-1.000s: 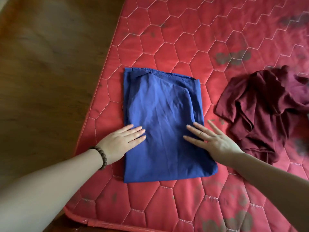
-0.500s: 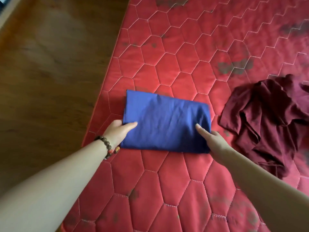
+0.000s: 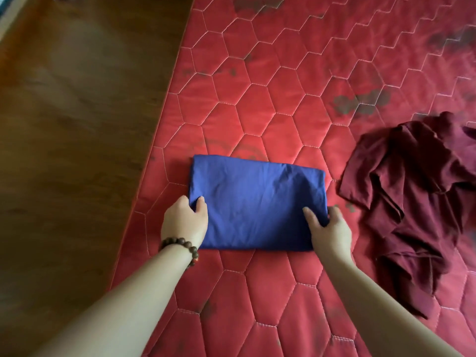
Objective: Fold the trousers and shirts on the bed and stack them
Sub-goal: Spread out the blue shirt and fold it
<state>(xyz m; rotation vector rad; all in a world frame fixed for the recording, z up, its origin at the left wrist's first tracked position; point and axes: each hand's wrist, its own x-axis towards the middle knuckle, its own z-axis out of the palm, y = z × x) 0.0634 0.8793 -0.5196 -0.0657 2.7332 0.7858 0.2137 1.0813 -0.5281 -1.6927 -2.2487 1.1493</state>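
Folded garment [image 3: 257,204]: solid royal blue, no print. Crumpled garment [image 3: 417,210]: dark maroon, plain. Mattress [image 3: 270,104]: bright red, quilted in pale stitched hexagons; dark grey-green blotches scattered over it, perhaps faded print or stains, too blurred to tell. Floor [image 3: 77,124]: brown wood grain, warmer orange-brown toward far left. Bracelet [image 3: 183,247]: dark brown beads, one reddish bead near the underside.

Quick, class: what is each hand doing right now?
Left hand: grips the left end of the folded blue garment, thumb on top.
Right hand: grips its right end, thumb on top.
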